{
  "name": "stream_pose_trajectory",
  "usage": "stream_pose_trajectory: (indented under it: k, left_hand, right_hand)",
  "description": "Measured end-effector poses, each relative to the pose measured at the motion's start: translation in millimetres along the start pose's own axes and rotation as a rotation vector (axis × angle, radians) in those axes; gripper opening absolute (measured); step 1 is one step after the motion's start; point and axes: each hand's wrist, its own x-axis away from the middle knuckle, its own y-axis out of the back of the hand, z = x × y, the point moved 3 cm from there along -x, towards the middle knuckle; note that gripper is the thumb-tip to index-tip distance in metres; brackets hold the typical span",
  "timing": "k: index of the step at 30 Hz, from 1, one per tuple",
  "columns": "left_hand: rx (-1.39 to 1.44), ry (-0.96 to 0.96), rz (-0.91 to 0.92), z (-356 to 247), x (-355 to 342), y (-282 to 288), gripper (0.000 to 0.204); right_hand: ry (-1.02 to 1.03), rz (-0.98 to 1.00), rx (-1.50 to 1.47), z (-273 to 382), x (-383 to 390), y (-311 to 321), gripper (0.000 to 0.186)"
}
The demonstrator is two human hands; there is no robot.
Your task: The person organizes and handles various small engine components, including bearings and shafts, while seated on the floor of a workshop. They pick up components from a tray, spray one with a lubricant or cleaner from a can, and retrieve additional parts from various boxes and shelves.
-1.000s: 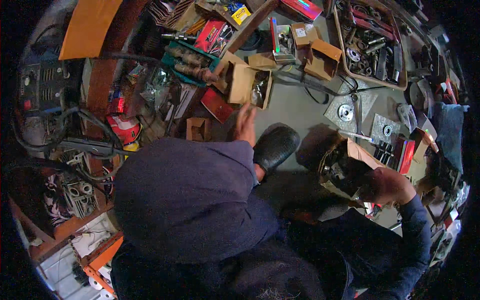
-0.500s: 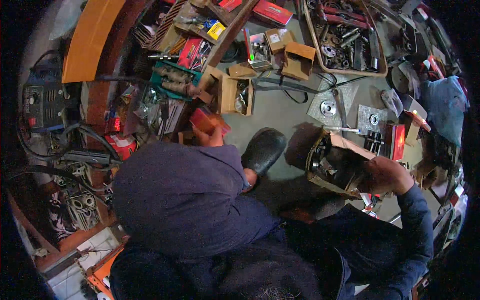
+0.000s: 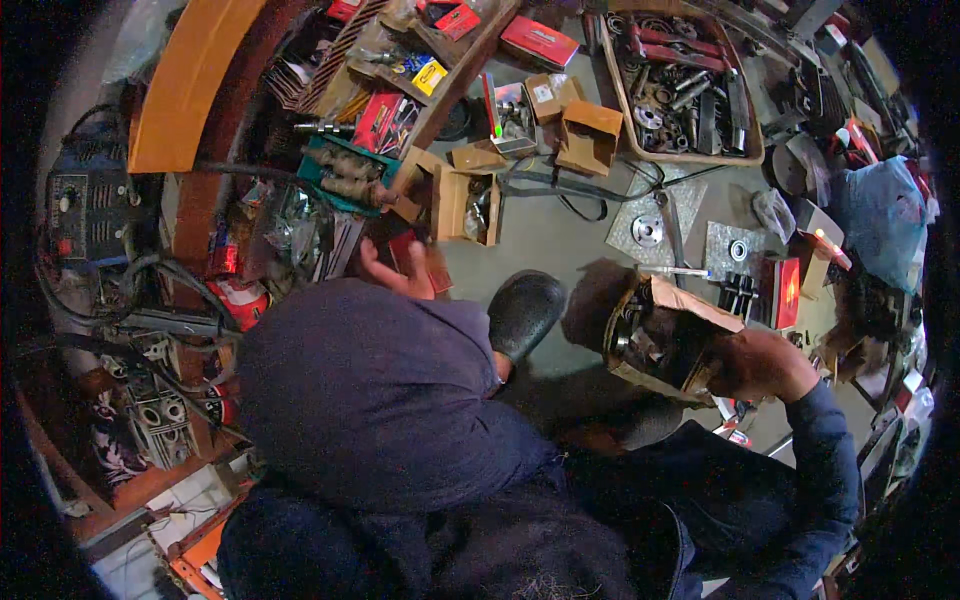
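Note:
My left hand [image 3: 398,272] is at the left, thumb and fingers spread, beside a small red box [image 3: 432,264]. Part of that box is hidden behind the hand. At the right, my right hand [image 3: 762,364] is at the end of an open cardboard box [image 3: 655,378] holding dark metal parts [image 3: 640,338]. Its fingers disappear into the shadow at the box's end, so their grip is hidden. A dark clog [image 3: 526,312] on a foot shows between the two hands.
A teal tray [image 3: 385,172] of camshaft-like parts and an open carton [image 3: 450,205] lie beyond my left hand. A large tray [image 3: 690,155] of metal parts stands far right. Bubble wrap [image 3: 618,225] bears a metal disc [image 3: 648,231]. A blue-black machine [image 3: 95,215] is far left.
My left hand has let go of the red box and opened, shifting slightly left. My right hand stays at the cardboard box. The whole view has shifted slightly.

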Motion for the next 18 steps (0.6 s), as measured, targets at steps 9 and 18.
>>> stream_pose_trajectory:
  k: [9, 18]
  left_hand:
    - [0.100, -0.794, 0.560, -126.2, -116.0, -109.9, 0.034]
    - [-0.524, -0.849, 1.008, -116.8, -145.4, -194.4, 0.046]
  right_hand:
    - [-0.001, -0.084, -0.203, 7.9, 4.1, -6.1, 0.037]
    - [-0.272, -0.190, -0.458, 1.5, 52.2, -2.1, 0.051]
